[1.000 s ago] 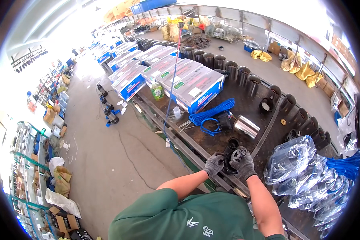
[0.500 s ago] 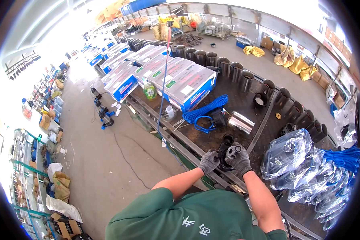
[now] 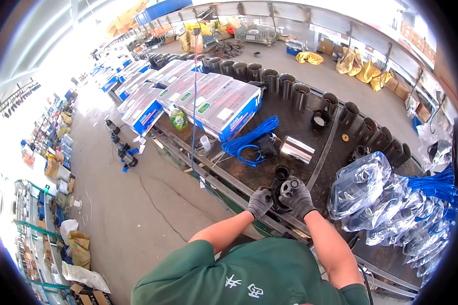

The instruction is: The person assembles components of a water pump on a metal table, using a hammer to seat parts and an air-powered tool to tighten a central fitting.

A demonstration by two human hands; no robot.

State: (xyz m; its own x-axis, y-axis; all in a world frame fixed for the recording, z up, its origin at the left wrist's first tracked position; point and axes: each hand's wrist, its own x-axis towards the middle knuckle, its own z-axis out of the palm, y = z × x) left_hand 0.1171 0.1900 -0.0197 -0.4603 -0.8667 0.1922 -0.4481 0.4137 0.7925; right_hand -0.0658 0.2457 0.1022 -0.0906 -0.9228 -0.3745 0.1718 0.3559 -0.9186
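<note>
Both hands wear grey knit gloves and meet at the bench edge over a black pump housing (image 3: 280, 175) with a round open outlet. My left hand (image 3: 260, 203) is closed on the left rim of this housing. In my right hand (image 3: 301, 201) is a grey metal part with round holes (image 3: 289, 188), held over the housing's open body; my fingers partly hide it. Just beyond lie a shiny steel cylinder (image 3: 296, 149) and a black block-shaped part (image 3: 266, 146) beside a coil of blue cable (image 3: 254, 135).
Blue-and-white cartons (image 3: 229, 104) stand left on the bench, near a green bottle (image 3: 177, 118) and white cup (image 3: 205, 143). Dark metal tubes (image 3: 300, 96) line the far edge. Plastic-bagged parts (image 3: 359, 188) with blue cables crowd the right. Small pumps (image 3: 124, 155) stand on the floor.
The whole view has shifted slightly, moving the bench things left in the picture. Both hands stay at the housing, and the metal part remains in my right hand.
</note>
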